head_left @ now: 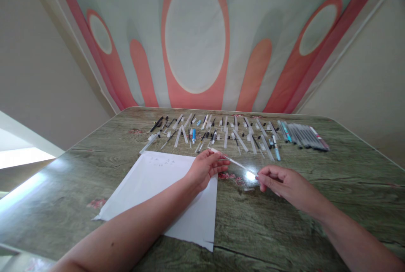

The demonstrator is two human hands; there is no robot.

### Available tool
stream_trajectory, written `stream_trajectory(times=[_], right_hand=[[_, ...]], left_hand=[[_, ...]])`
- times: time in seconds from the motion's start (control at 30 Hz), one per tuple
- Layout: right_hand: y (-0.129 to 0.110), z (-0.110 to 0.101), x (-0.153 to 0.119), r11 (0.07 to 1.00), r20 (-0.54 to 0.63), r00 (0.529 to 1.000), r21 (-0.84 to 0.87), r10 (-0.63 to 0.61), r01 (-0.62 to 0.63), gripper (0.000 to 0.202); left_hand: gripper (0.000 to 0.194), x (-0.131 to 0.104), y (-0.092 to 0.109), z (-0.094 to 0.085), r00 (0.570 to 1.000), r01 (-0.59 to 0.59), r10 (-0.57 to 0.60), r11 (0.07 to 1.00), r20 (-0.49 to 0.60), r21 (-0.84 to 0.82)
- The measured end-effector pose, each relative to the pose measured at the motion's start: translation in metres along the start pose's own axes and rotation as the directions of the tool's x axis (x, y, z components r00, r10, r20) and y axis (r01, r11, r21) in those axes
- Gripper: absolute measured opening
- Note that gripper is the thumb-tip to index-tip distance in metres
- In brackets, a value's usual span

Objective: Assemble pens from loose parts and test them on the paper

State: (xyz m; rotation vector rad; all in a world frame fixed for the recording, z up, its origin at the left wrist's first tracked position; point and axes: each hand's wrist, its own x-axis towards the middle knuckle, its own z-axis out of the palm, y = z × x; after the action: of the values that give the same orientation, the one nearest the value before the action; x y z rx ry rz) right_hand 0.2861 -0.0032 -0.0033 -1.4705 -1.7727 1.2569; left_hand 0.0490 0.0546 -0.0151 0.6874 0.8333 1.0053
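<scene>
Two hands, left (207, 167) and right (278, 181), hold one thin refill (237, 163).

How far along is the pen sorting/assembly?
Looks done: the row of pens lying side by side at the right. In hand: a thin white rod, between left hand and right hand. Probably remaining: the loose tubes, caps and rods spread beyond the paper. So likely well short of finished, though I can't count exactly.

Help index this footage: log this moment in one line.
Left hand: holding thin rod | right hand: pinching rod's other end | paper: under left forearm | pen parts: beyond hands
</scene>
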Motion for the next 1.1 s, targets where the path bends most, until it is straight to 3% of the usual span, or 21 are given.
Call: stream_trajectory(times=[0.33,0.47,0.6,0.8,0.97,1.1], right_hand=[[0.002,0.017,0.005,0.989,-0.106,0.993,-0.143,-0.044,0.029,0.029],[0.003,0.017,0.005,0.998,-0.124,0.991,-0.059,-0.041,0.034,0.03],[0.007,0.009,0.004,0.993,-0.087,0.994,0.098,-0.063,0.071,0.026],[0.007,0.012,0.003,0.949,-0.032,0.992,-0.297,-0.124,0.109,0.011],[0.006,0.015,0.002,0.932,-0.083,0.965,-0.292,-0.249,0.216,0.027],[0.015,0.009,0.004,0.981,-0.105,0.981,-0.12,-0.166,0.153,0.018]], left_hand=[[0.014,-0.009,-0.008,0.006,0.976,0.033,-0.048,0.997,0.213,0.07],[0.013,-0.007,-0.007,0.005,0.977,0.064,-0.075,0.996,0.2,0.058],[0.01,-0.003,-0.001,0.003,0.993,0.044,-0.044,0.999,0.11,0.002],[0.01,0.001,0.002,-0.003,0.993,0.065,-0.067,0.998,0.093,0.02],[0.027,0.002,0.0,-0.005,0.983,0.056,-0.102,0.96,0.154,0.275],[0.046,0.003,-0.004,-0.007,0.98,-0.071,-0.045,0.832,0.194,0.551]])
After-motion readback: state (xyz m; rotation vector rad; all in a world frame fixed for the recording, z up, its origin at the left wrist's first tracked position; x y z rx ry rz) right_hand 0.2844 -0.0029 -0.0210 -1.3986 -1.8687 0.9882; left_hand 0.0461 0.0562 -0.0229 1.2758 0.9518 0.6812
